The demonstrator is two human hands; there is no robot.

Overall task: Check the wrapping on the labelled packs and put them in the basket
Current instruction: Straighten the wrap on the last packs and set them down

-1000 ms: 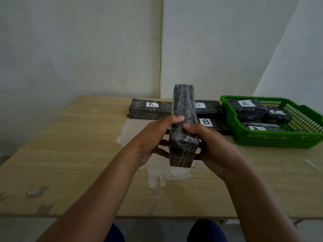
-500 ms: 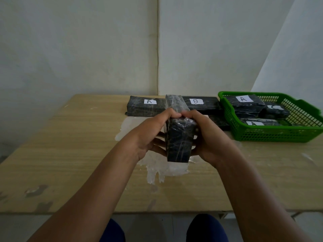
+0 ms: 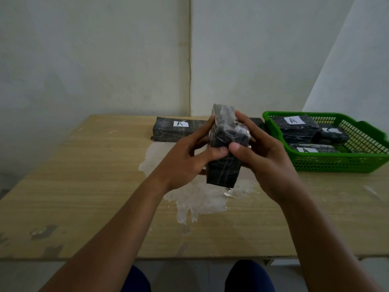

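1. Pack (image 3: 224,157) in black wrap with clear film over it is held upright above the middle of the desk (image 3: 84,186), clear of the surface, its label not in view
2. Left hand (image 3: 185,163) grips the left face, thumb across the near face; right hand (image 3: 263,163) grips the right face, its thumb meeting the left one, so each grip is closed around the pack
3. It looks like a stiff, brick-shaped block that keeps its form; how heavy it is cannot be told
4. Film is glossy and bunches loosely near the top right edge, so it is probably slippery and may shift or tear under a pinch
5. Best hold is on the broad flat sides, not on loose film
6. Green basket (image 3: 336,163) sits at the far right with labelled packs inside; another pack marked A (image 3: 179,130) lies on the far side of the desk
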